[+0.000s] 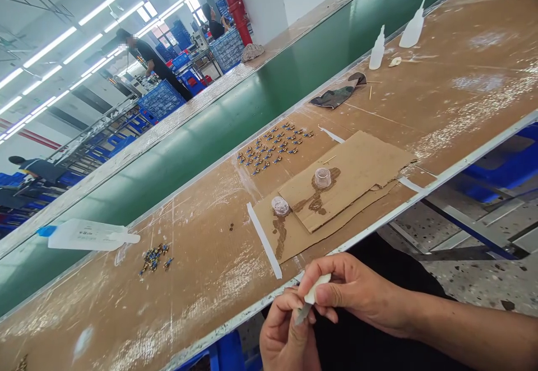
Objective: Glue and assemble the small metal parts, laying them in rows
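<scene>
My right hand (353,290) pinches a small white strip (316,289) between thumb and fingers, just off the near edge of the brown workbench (202,281). My left hand (283,334) sits right below it, fingers closed on the strip's lower grey end (301,315). Both hands hover in front of my dark clothing. On the bench ahead lie cardboard sheets (357,163) with brown stains and two small clear cups (322,177) (279,205).
Several tiny blue-and-gold parts (273,147) lie in rows beyond the cardboard, with a smaller pile (154,258) at left. White squeeze bottles (377,50) (412,28) (90,235), a camouflage rag (336,95) and a green conveyor belt (235,119) are further off. People work at blue crates in the background.
</scene>
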`<state>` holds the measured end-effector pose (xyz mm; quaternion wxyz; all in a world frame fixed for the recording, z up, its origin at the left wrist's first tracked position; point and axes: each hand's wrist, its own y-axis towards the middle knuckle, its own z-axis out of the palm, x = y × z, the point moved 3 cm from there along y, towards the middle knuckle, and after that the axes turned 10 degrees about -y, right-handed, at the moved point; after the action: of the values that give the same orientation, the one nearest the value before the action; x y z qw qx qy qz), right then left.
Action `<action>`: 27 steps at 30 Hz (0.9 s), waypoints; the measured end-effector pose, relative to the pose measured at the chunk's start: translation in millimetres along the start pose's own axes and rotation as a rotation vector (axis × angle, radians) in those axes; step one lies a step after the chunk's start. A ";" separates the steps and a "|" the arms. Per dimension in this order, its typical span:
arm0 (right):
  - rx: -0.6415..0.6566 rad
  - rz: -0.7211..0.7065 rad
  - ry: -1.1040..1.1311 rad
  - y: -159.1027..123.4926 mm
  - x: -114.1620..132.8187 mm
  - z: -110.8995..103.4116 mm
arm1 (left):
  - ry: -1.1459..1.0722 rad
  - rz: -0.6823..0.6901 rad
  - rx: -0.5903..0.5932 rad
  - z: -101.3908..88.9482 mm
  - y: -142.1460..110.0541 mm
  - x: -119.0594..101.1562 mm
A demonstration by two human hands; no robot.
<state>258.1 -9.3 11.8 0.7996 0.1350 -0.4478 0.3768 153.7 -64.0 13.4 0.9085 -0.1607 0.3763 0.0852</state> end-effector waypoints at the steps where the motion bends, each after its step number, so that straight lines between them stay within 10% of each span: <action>1: 0.002 -0.003 -0.001 0.2 0.2 0.2 | 0.004 0.002 0.001 0.2 -0.3 -0.2; 27: -0.154 -0.057 0.116 -0.3 4.3 -0.6 | -0.006 0.030 0.026 -5.2 4.9 5.2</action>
<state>260.1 -7.2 15.0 0.8425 0.0639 -0.4243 0.3256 152.5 -61.2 5.1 0.9103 -0.1430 0.3768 0.0944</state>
